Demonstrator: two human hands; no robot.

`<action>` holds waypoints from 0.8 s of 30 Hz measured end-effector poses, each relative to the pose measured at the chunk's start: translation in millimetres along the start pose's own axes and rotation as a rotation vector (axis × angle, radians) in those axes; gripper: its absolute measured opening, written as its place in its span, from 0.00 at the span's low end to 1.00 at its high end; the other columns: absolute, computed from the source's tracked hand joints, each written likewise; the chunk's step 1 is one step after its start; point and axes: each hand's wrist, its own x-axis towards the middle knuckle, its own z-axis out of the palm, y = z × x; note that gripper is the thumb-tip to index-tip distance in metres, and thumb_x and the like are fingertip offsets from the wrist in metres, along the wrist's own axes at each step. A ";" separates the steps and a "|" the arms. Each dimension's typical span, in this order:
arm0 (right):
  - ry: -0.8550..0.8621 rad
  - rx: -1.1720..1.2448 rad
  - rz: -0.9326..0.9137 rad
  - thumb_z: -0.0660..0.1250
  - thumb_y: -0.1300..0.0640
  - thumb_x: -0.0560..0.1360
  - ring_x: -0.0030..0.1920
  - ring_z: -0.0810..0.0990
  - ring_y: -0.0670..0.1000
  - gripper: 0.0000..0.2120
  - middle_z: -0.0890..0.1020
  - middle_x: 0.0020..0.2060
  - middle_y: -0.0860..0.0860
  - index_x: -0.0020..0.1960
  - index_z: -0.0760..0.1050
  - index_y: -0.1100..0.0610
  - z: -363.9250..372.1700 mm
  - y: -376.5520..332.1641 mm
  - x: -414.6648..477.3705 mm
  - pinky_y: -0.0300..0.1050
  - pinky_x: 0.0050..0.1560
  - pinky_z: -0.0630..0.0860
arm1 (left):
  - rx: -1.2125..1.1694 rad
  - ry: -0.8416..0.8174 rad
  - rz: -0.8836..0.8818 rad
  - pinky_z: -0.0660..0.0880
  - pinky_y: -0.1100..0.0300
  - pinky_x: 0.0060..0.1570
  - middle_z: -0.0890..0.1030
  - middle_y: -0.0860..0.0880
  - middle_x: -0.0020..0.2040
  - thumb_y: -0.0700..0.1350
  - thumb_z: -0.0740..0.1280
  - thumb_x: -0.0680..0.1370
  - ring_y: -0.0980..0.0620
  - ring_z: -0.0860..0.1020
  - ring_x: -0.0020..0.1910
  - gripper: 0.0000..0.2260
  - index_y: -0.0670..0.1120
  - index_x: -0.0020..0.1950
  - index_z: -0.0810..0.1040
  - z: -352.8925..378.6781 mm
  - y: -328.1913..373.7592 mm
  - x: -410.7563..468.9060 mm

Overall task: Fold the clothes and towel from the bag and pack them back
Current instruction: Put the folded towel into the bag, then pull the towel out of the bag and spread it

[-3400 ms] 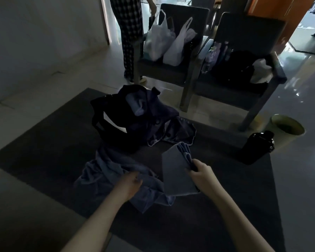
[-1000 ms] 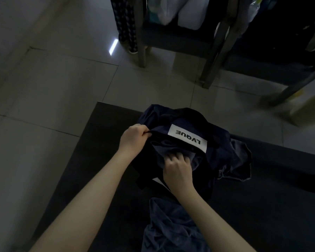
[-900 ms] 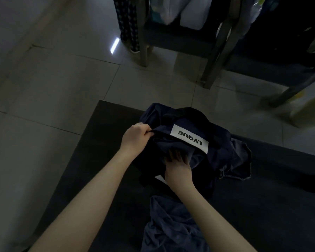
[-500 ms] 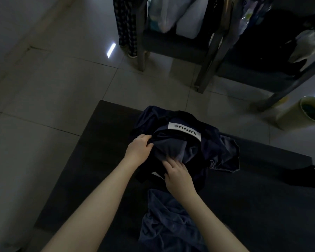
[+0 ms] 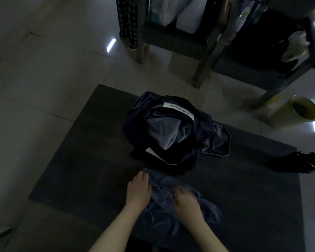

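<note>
A dark bag (image 5: pixel 140 131) with a white label stands open on the dark mat (image 5: pixel 91 142). A folded grey-blue towel (image 5: pixel 162 131) sits inside its mouth. Another dark garment (image 5: pixel 218 140) spills out against the bag's right side. In front of the bag lies a crumpled blue garment (image 5: pixel 162 210). My left hand (image 5: pixel 138 190) rests on its left edge with the fingers curled at the cloth. My right hand (image 5: pixel 186 200) lies on the middle of the garment, fingers bent into the folds. The picture is dim and blurred, so the grips are unclear.
Two dark chairs (image 5: pixel 204 51) loaded with plastic bags stand on the tiled floor behind the mat. A person's checked trouser legs (image 5: pixel 126 20) are at the back. A yellow-green bin (image 5: pixel 295 110) stands at the right; a black bottle (image 5: pixel 295 162) lies on the mat's right edge.
Both hands have left the bag and come back toward me onto the crumpled blue garment. The folded towel now stays in the bag's mouth.
</note>
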 end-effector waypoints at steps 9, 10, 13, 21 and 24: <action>-0.227 -0.168 0.087 0.64 0.50 0.58 0.45 0.84 0.52 0.25 0.84 0.51 0.52 0.54 0.81 0.53 79.3 104.7 -49.4 0.47 0.37 0.80 | 0.111 -0.139 0.031 0.59 0.46 0.69 0.57 0.50 0.77 0.53 0.57 0.81 0.45 0.57 0.75 0.24 0.48 0.76 0.59 114.2 29.5 -27.1; -0.237 -0.201 0.092 0.65 0.49 0.57 0.45 0.84 0.53 0.26 0.84 0.51 0.53 0.53 0.82 0.54 89.9 121.7 -53.0 0.49 0.37 0.80 | 0.118 -0.141 0.003 0.61 0.44 0.68 0.58 0.50 0.76 0.55 0.59 0.79 0.44 0.58 0.75 0.25 0.49 0.75 0.61 125.0 36.5 -29.0; -0.213 -0.237 0.079 0.59 0.48 0.63 0.52 0.82 0.55 0.27 0.82 0.56 0.53 0.58 0.80 0.55 109.7 162.3 -63.8 0.57 0.44 0.79 | 0.146 -0.030 -0.032 0.73 0.40 0.54 0.71 0.46 0.69 0.59 0.72 0.69 0.39 0.70 0.67 0.30 0.46 0.67 0.75 158.2 45.7 -32.3; -0.083 -0.249 0.021 0.55 0.40 0.72 0.69 0.65 0.54 0.32 0.68 0.70 0.49 0.72 0.61 0.53 125.4 236.6 -95.1 0.55 0.66 0.64 | 0.182 0.147 -0.010 0.61 0.31 0.62 0.68 0.43 0.72 0.63 0.53 0.76 0.37 0.63 0.71 0.31 0.45 0.70 0.71 218.0 78.8 -33.6; -0.036 -0.252 0.012 0.50 0.38 0.76 0.72 0.60 0.54 0.32 0.63 0.73 0.49 0.74 0.58 0.54 139.1 247.1 -96.5 0.55 0.70 0.52 | 0.175 0.211 -0.021 0.60 0.30 0.63 0.64 0.42 0.74 0.62 0.50 0.78 0.34 0.60 0.72 0.31 0.42 0.73 0.67 237.8 83.8 -25.6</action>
